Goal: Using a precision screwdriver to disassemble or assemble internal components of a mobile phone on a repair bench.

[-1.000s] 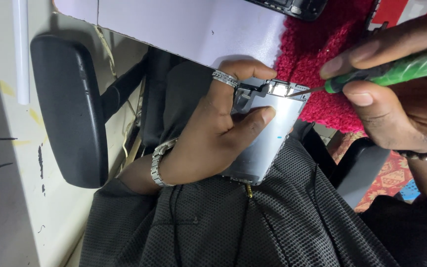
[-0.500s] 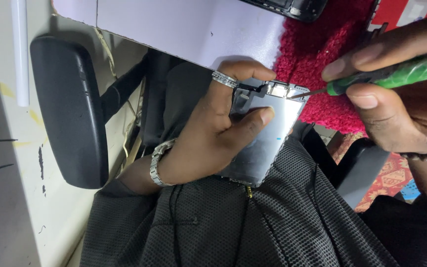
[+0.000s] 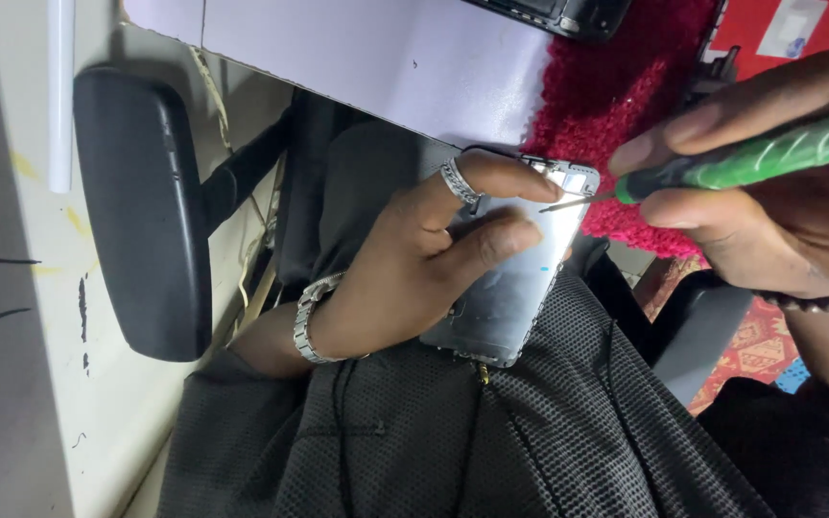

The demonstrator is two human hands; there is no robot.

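Note:
My left hand [image 3: 414, 264] grips a silver phone body [image 3: 515, 288] over my lap, thumb and a ringed finger pressed on its upper part. A metal bracelet sits on that wrist. My right hand [image 3: 760, 211] holds a green-handled screwdriver [image 3: 769, 153] at the right. Its thin metal tip touches the top end of the phone near a small bright opening.
A pale lilac table edge [image 3: 386, 58] runs across the top, with a red fuzzy cloth [image 3: 616, 96] and a dark device [image 3: 558, 14] on it. A black chair armrest [image 3: 141, 211] stands at the left beside a pale wall. Dark mesh fabric [image 3: 491, 441] covers my lap.
The screwdriver tip has shifted slightly along the phone's top end. My left hand keeps the same grip on the phone.

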